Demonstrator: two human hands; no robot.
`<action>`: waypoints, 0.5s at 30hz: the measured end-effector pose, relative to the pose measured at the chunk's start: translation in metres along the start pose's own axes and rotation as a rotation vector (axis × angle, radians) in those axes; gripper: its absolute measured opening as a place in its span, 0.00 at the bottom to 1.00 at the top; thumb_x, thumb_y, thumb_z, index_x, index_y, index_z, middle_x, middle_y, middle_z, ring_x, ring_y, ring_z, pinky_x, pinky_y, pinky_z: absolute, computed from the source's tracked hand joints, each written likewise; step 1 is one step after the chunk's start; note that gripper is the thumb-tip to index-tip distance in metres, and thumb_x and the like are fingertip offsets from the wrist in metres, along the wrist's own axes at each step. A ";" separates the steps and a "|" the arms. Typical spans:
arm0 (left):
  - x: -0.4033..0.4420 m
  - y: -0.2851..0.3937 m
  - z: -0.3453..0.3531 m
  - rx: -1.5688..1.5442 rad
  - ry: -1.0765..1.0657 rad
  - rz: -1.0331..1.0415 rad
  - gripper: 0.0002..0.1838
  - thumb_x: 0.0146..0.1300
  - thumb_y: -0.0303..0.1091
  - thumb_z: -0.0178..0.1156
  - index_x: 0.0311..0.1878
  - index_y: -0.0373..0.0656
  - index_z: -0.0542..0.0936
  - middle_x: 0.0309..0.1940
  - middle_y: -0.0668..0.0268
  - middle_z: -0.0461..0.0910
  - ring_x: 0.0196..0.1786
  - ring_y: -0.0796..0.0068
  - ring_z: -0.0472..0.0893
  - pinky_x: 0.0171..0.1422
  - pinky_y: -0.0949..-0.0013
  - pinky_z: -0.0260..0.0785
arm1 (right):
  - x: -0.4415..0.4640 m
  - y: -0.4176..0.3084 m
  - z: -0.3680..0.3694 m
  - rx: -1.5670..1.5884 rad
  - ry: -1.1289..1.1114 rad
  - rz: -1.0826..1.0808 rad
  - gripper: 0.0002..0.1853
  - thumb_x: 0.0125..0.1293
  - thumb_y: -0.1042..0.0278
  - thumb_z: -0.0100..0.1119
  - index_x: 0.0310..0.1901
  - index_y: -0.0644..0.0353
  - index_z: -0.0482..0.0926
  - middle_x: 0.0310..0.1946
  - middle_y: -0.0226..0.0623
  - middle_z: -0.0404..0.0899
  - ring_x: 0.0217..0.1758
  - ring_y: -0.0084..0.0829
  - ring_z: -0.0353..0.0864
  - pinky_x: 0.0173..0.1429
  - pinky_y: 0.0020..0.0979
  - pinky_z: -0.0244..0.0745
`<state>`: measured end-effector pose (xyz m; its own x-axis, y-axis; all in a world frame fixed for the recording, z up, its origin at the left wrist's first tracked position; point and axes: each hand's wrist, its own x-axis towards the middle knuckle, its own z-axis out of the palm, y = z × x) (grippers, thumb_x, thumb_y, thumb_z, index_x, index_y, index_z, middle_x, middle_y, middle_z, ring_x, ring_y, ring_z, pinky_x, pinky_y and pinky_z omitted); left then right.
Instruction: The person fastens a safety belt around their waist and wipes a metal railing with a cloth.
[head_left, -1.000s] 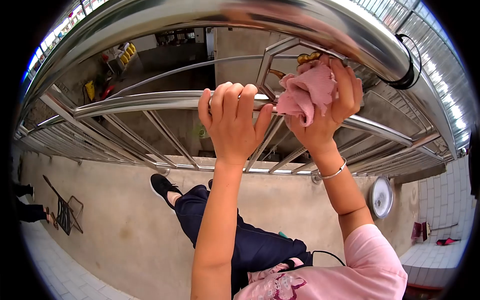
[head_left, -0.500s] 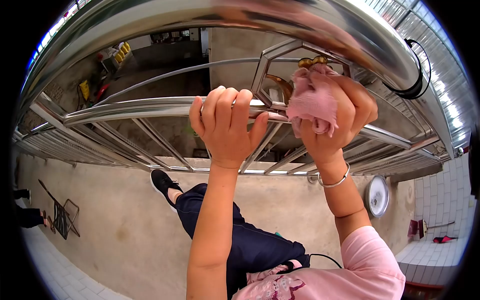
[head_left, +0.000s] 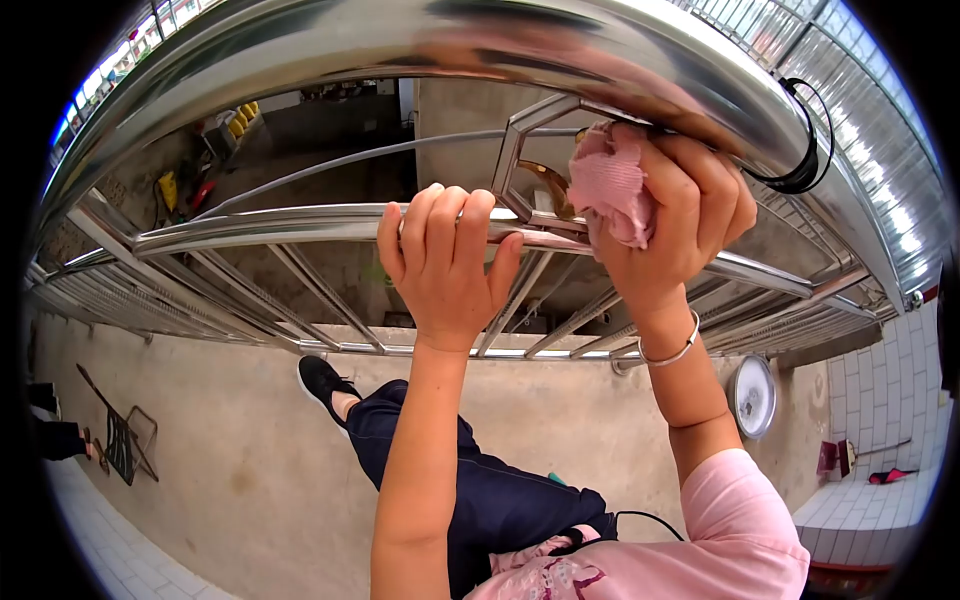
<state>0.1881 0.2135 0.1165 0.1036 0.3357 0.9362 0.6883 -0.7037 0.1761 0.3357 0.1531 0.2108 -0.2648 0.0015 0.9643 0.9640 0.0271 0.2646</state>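
My left hand [head_left: 445, 265] has its fingers hooked over the lower horizontal steel rail [head_left: 270, 225], the thumb resting near it on the right. In my right hand [head_left: 690, 215] is a bunched pink cloth [head_left: 612, 178], pressed against the right part of a hexagonal metal frame [head_left: 507, 165]. That frame sits between the lower rail and the thick, shiny top handrail [head_left: 380, 50]. A curved gold-coloured ornament [head_left: 548, 183] shows inside the hexagon, left of the cloth; the cloth and hand hide the rest of it.
Thin balusters [head_left: 325, 290] run below the rail. A black cable [head_left: 812, 140] loops around the handrail at right. On the floor are a round metal basin [head_left: 752, 396] and a folding stool [head_left: 125, 445]. Another person's dark sleeve or trouser leg [head_left: 60, 438] shows at far left.
My right hand has shifted slightly upward with the cloth, which now covers most of the ornament's rounded gold top. My left hand stays on the rail. The view has tilted a little.
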 end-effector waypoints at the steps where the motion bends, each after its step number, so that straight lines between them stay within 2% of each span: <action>1: 0.000 0.000 -0.001 -0.008 -0.007 0.005 0.19 0.71 0.55 0.52 0.50 0.52 0.79 0.48 0.69 0.77 0.60 0.66 0.73 0.75 0.53 0.51 | -0.001 -0.001 0.002 -0.016 0.018 -0.005 0.17 0.50 0.59 0.74 0.44 0.45 0.86 0.43 0.22 0.80 0.47 0.28 0.74 0.54 0.31 0.62; 4: 0.000 0.001 -0.004 -0.015 -0.030 -0.002 0.19 0.71 0.54 0.53 0.52 0.51 0.79 0.48 0.69 0.77 0.60 0.66 0.74 0.75 0.52 0.51 | -0.011 -0.003 0.003 -0.016 0.045 -0.003 0.17 0.49 0.59 0.75 0.43 0.44 0.86 0.43 0.21 0.80 0.47 0.28 0.74 0.54 0.32 0.62; 7: 0.001 0.006 -0.008 -0.063 -0.082 -0.034 0.16 0.71 0.48 0.53 0.52 0.49 0.78 0.52 0.66 0.77 0.64 0.61 0.72 0.77 0.50 0.47 | -0.026 -0.004 -0.007 0.019 -0.062 -0.021 0.15 0.49 0.59 0.74 0.42 0.43 0.87 0.42 0.20 0.79 0.47 0.27 0.74 0.55 0.31 0.62; 10: 0.001 0.006 -0.008 -0.064 -0.080 -0.039 0.16 0.71 0.48 0.54 0.53 0.49 0.77 0.53 0.65 0.77 0.64 0.60 0.72 0.78 0.50 0.46 | -0.016 -0.002 -0.012 -0.004 -0.131 -0.022 0.14 0.50 0.59 0.73 0.41 0.43 0.87 0.42 0.20 0.79 0.47 0.27 0.74 0.55 0.31 0.61; 12: 0.000 0.007 -0.008 -0.064 -0.084 -0.037 0.16 0.71 0.48 0.54 0.53 0.49 0.77 0.53 0.65 0.76 0.65 0.60 0.72 0.78 0.49 0.46 | -0.005 0.002 -0.009 -0.016 -0.114 -0.049 0.14 0.50 0.59 0.72 0.41 0.44 0.87 0.42 0.21 0.80 0.48 0.27 0.74 0.56 0.32 0.60; 15: -0.001 0.006 -0.007 -0.054 -0.083 -0.039 0.17 0.71 0.48 0.54 0.53 0.49 0.77 0.54 0.65 0.76 0.65 0.60 0.71 0.78 0.49 0.46 | 0.006 0.001 0.002 -0.018 0.029 -0.030 0.15 0.49 0.60 0.71 0.42 0.45 0.86 0.42 0.22 0.80 0.45 0.28 0.75 0.53 0.31 0.61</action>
<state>0.1868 0.2046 0.1192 0.1385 0.4124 0.9004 0.6531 -0.7215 0.2300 0.3352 0.1548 0.2168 -0.2933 -0.0282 0.9556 0.9559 0.0087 0.2936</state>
